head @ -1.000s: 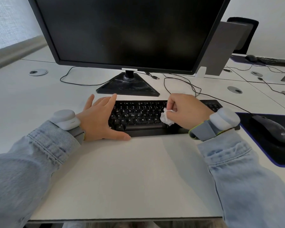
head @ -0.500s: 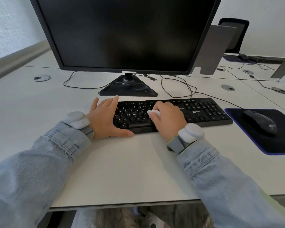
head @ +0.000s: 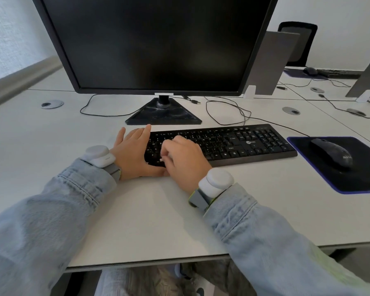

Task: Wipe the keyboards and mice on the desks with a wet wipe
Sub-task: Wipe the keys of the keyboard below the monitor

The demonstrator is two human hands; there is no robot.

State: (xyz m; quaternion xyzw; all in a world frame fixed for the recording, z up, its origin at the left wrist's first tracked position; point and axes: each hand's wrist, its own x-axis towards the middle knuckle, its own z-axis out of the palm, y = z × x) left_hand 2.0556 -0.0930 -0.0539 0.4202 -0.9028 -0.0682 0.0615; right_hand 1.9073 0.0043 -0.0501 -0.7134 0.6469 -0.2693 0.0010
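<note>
Right hand (head: 183, 160) curled over wet wipe (head: 161, 160), barely visible, probably bunched, soft, limp | left hand (head: 132, 150) flat, fingers spread, pinning keyboard (head: 229, 144): light, stiff, slides unless held at its end | mouse (head: 331, 152) right, unwiped

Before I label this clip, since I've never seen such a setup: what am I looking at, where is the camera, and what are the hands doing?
There is no robot here. One wide camera sits on a person's head and looks down at their hands, so the sleeves enter from below. The white pucks on both wrists look like strapped-on devices; I cannot tell their purpose. On the desk stand a dark monitor, a black keyboard, and a mouse on a mat. The left hand lies flat on the keyboard's left end, apparently steadying it. The right hand has curled fingers over the keys; a bit of white wipe peeks out beneath them.
</note>
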